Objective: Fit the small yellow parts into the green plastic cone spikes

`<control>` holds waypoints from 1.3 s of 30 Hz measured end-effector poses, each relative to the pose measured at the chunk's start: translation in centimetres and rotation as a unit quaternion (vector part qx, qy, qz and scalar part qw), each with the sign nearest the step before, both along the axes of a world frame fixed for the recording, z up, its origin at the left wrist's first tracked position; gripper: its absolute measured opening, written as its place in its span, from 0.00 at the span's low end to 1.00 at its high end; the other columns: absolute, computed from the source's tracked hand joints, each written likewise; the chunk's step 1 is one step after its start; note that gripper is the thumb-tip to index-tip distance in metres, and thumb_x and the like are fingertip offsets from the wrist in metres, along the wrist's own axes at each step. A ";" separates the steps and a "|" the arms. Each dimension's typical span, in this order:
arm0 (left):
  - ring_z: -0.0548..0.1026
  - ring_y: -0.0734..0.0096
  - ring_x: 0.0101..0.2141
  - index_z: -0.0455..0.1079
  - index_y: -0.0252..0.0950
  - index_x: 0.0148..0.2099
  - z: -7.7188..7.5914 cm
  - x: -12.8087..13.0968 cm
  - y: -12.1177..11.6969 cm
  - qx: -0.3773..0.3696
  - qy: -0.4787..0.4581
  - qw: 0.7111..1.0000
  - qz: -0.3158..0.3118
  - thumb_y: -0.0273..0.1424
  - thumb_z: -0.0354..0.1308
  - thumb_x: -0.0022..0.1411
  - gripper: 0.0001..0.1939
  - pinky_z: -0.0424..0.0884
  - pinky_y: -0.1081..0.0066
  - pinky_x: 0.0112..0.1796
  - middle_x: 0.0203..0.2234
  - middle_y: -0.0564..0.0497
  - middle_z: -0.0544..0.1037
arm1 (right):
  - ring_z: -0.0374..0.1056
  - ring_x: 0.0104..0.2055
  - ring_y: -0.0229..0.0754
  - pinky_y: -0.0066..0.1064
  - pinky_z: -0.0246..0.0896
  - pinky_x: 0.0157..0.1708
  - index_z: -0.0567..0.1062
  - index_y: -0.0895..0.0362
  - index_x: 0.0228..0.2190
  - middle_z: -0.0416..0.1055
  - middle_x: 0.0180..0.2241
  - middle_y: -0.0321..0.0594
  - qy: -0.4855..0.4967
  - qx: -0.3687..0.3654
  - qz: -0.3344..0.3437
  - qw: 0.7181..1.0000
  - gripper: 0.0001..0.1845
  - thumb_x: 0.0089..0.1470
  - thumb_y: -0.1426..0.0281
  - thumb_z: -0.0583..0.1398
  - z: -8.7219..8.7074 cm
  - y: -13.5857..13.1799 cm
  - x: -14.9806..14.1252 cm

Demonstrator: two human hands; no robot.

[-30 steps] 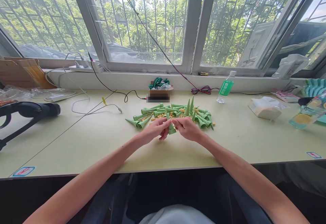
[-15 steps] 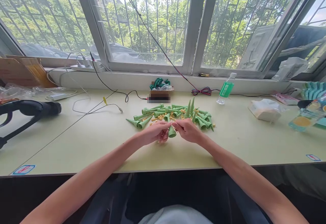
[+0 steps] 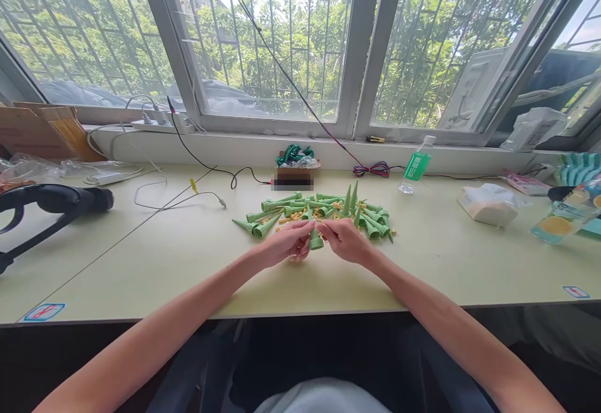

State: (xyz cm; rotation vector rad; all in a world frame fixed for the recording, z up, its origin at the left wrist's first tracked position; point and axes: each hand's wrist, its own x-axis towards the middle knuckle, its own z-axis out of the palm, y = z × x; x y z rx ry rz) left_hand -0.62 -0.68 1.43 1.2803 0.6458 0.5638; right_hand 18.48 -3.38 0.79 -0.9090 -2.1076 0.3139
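Note:
My left hand point(image 3: 287, 243) and my right hand point(image 3: 344, 239) meet in front of me over the pale green table point(image 3: 188, 256). Both pinch the same green plastic cone point(image 3: 315, 238), its wide end pointing toward me. Just behind my fingers lies a heap of several more green cones point(image 3: 328, 209) mixed with small yellow bits point(image 3: 290, 216); a few cones stand upright.
A small box with green bags point(image 3: 294, 169) sits by the window sill. A green-labelled water bottle point(image 3: 416, 164) stands to the right, then a white packet point(image 3: 491, 203) and a drink pouch point(image 3: 558, 220). Cables point(image 3: 178, 194) and a black padded bar point(image 3: 51, 203) lie at left.
Both hands have stayed closed on the cone; it has tilted and shifted a little between the fingertips. Nothing else has moved.

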 end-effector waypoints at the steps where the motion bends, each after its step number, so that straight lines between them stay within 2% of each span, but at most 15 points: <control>1: 0.63 0.79 0.14 0.63 0.36 0.34 0.0 0.0 0.0 0.005 -0.004 1.000 0.000 0.48 0.58 0.62 0.20 0.56 0.79 0.14 0.14 0.58 0.65 | 0.49 0.21 0.32 0.27 0.46 0.25 0.60 0.57 0.22 0.56 0.18 0.31 0.002 -0.003 -0.001 1.000 0.22 0.66 0.62 0.47 0.0 0.0 0.0; 6: 0.61 0.80 0.14 0.64 0.35 0.34 0.2 0.1 -0.1 0.052 -0.005 0.999 0.004 0.49 0.56 0.63 0.20 0.55 0.80 0.15 0.14 0.59 0.62 | 0.51 0.22 0.32 0.27 0.47 0.26 0.60 0.57 0.22 0.58 0.19 0.32 0.014 -0.028 0.002 0.999 0.22 0.66 0.62 0.47 0.1 0.1 0.0; 17: 0.61 0.82 0.14 0.62 0.35 0.31 0.2 0.1 -0.5 0.207 0.047 0.975 0.068 0.51 0.52 0.64 0.23 0.53 0.80 0.14 0.15 0.59 0.59 | 0.52 0.23 0.33 0.28 0.46 0.26 0.61 0.57 0.22 0.59 0.20 0.32 0.011 -0.060 0.005 0.998 0.22 0.66 0.62 0.47 0.1 0.2 0.0; 21: 0.62 0.81 0.14 0.61 0.35 0.31 0.3 0.0 -0.6 0.238 0.056 0.967 0.064 0.51 0.51 0.65 0.23 0.53 0.80 0.15 0.14 0.60 0.59 | 0.51 0.22 0.33 0.27 0.46 0.25 0.61 0.57 0.21 0.57 0.20 0.32 0.015 -0.073 0.005 0.997 0.22 0.65 0.63 0.47 0.2 0.1 -0.1; 32: 0.58 0.81 0.13 0.69 0.34 0.39 0.5 0.0 -0.9 0.331 0.096 0.938 0.032 0.47 0.55 0.64 0.19 0.56 0.78 0.17 0.12 0.60 0.62 | 0.48 0.21 0.32 0.27 0.44 0.23 0.58 0.57 0.18 0.53 0.17 0.30 -0.002 -0.077 -0.002 0.997 0.22 0.64 0.64 0.48 0.3 0.0 -0.1; 39: 0.58 0.81 0.14 0.67 0.34 0.30 0.6 0.2 -1.1 0.353 0.114 0.926 0.071 0.46 0.57 0.62 0.19 0.55 0.78 0.18 0.12 0.59 0.62 | 0.47 0.20 0.32 0.27 0.43 0.23 0.57 0.57 0.18 0.52 0.16 0.30 -0.008 -0.077 -0.013 0.997 0.22 0.64 0.64 0.48 0.1 0.1 0.0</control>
